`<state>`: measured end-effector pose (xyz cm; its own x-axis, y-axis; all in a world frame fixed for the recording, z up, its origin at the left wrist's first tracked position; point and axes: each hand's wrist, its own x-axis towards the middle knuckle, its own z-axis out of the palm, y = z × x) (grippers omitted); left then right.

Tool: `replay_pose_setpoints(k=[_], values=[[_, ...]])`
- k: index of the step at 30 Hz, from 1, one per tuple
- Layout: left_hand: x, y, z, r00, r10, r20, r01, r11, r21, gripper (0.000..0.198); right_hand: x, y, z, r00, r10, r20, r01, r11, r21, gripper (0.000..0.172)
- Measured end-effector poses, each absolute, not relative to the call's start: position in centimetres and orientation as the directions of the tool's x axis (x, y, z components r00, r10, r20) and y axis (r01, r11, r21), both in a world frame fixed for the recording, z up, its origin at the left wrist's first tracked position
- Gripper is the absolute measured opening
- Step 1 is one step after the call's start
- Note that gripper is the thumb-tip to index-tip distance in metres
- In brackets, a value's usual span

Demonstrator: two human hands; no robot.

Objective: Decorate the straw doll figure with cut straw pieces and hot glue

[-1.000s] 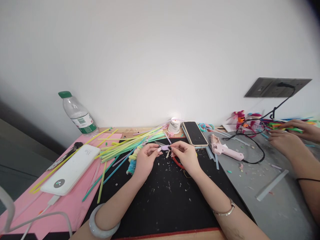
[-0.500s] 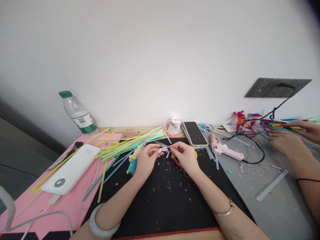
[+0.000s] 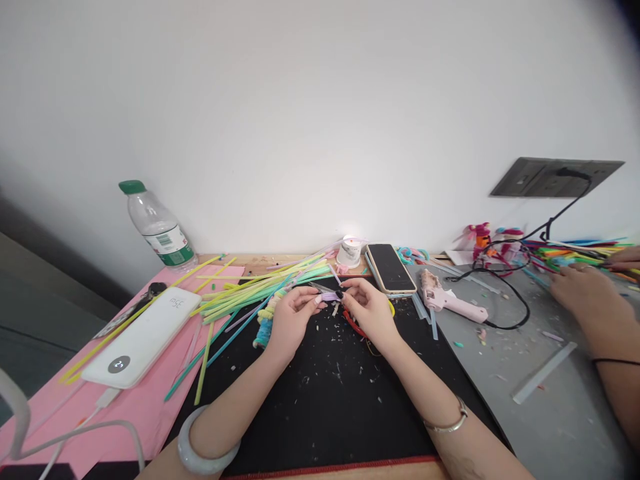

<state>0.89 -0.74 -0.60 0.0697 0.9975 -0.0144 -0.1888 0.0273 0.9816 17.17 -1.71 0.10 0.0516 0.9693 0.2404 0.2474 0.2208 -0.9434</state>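
Note:
Between my two hands is a short piece of purple pipe cleaner (image 3: 329, 297), held just above the black mat (image 3: 320, 400). My left hand (image 3: 296, 317) pinches its left end between thumb and fingers. My right hand (image 3: 367, 310) has thumb and forefinger closed at its right end. Beside my left hand lies a yellow and blue coiled pipe-cleaner shape (image 3: 265, 327), partly hidden by that hand. Scissors with a red and yellow handle (image 3: 354, 325) rest under my right hand, mostly covered by it.
Yellow, green and blue pipe cleaners (image 3: 240, 300) lie to the left, near a white power bank (image 3: 143, 337) and a bottle (image 3: 160, 227). A phone (image 3: 391, 268), a paper cup (image 3: 349, 252) and a pink glue gun (image 3: 453, 299) stand behind and right. Another person's hands (image 3: 583, 293) are at far right.
My right hand has shifted slightly right, showing more of the purple piece; my left hand stays nearly still. The other person's hands have moved to the right.

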Motion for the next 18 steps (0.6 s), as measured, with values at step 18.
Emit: replay_pose_setpoints(k=[18], values=[[0.96, -0.87, -0.72, 0.142, 0.989, -0.035, -0.208, 0.064, 0.976, 0.022, 16.59, -1.53, -0.12, -0.037, 0.997, -0.061, -0.275, -0.068, -0.959, 0.025]])
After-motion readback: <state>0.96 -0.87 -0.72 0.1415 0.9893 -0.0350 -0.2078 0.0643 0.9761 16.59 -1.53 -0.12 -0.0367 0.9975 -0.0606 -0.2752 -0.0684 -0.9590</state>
